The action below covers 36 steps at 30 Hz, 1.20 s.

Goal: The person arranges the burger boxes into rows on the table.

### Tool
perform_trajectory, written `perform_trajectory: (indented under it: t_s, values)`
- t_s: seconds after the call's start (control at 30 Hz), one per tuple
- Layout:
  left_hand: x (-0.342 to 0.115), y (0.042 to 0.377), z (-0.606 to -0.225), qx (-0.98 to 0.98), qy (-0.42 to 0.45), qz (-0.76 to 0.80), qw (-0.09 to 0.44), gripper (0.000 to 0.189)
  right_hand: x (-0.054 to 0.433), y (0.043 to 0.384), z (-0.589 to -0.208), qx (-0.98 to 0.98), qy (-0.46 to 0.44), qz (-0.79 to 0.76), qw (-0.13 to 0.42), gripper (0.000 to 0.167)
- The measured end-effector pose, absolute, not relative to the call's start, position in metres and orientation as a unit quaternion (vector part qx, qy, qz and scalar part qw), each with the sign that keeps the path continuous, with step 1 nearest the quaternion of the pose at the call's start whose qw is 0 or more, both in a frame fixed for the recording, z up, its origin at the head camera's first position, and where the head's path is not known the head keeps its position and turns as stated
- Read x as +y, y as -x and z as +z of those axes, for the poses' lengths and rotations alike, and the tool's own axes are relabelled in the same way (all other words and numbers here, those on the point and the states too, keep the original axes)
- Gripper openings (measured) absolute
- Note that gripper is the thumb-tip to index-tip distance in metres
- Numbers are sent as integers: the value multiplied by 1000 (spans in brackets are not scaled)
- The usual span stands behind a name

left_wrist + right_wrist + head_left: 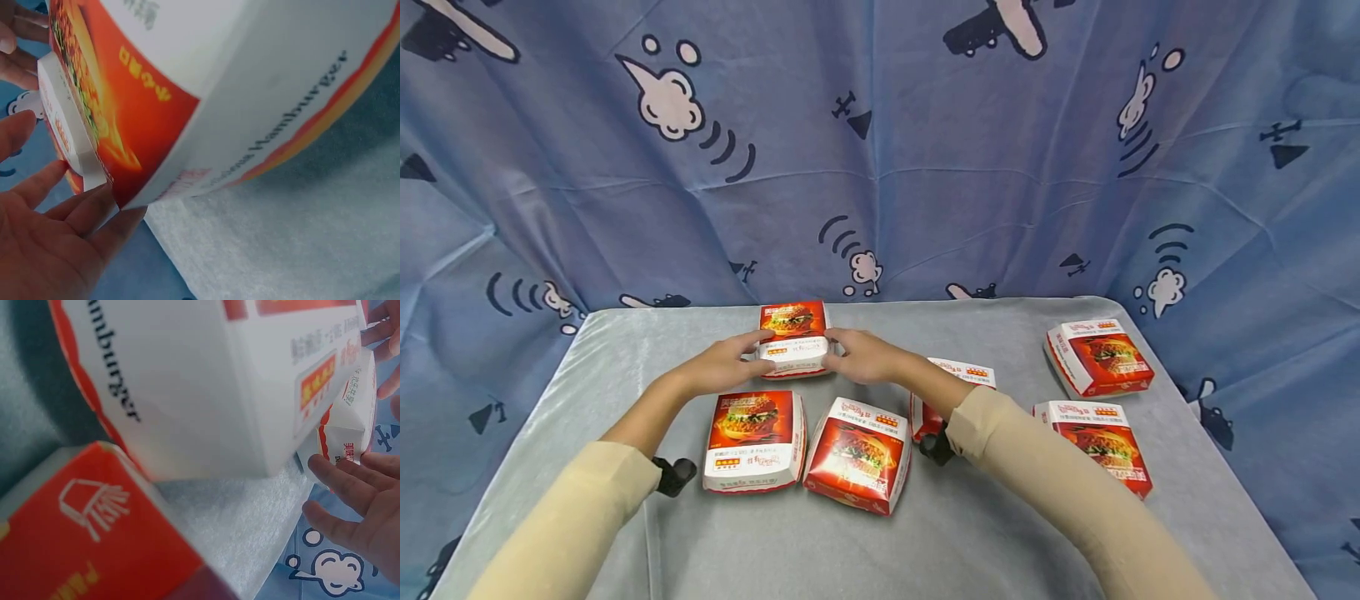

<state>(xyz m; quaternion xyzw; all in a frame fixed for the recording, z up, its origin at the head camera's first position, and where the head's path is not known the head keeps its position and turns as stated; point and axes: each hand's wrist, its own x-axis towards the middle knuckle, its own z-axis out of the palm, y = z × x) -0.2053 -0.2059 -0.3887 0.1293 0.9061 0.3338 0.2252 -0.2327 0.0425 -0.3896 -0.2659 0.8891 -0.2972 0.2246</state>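
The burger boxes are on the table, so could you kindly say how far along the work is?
Apparently done: visible box lids look closed. In hand: the far box, touched by the left hand and right hand. Perhaps left: the other five boxes, in neither hand, spread over the table.

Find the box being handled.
In the head view, the box is left of centre, near the back of the table, between the left hand and right hand.

In my head view, the right forearm (934, 385) hides much of the middle box (962, 371); the right sleeve (1060, 471) overlaps the lower right box (1108, 442) and leaves at the bottom; I can't read the far box (793, 337) fully, its small print (806, 342) too tiny
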Motion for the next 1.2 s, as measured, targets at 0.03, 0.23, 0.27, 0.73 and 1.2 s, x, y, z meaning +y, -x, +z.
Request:
perform_trajectory:
  t_s: [0.03,0.23,0.27,0.73,1.2]
  values:
    - [-207,205,-389,906,-129,335,226,68,42,233,-390,889,265,-296,226,59]
    - [-212,203,-389,904,-126,341,226,67,39,232,-393,887,269,-293,232,60]
    - [-213,202,-388,904,-125,341,226,67,39,232,-394,887,270,-294,232,60]
    - [-226,197,-393,904,-102,348,228,67,31,225,-393,879,289,-296,238,61]
    - [-234,190,-388,897,-102,361,235,67,26,221,-391,875,294,-288,255,64]
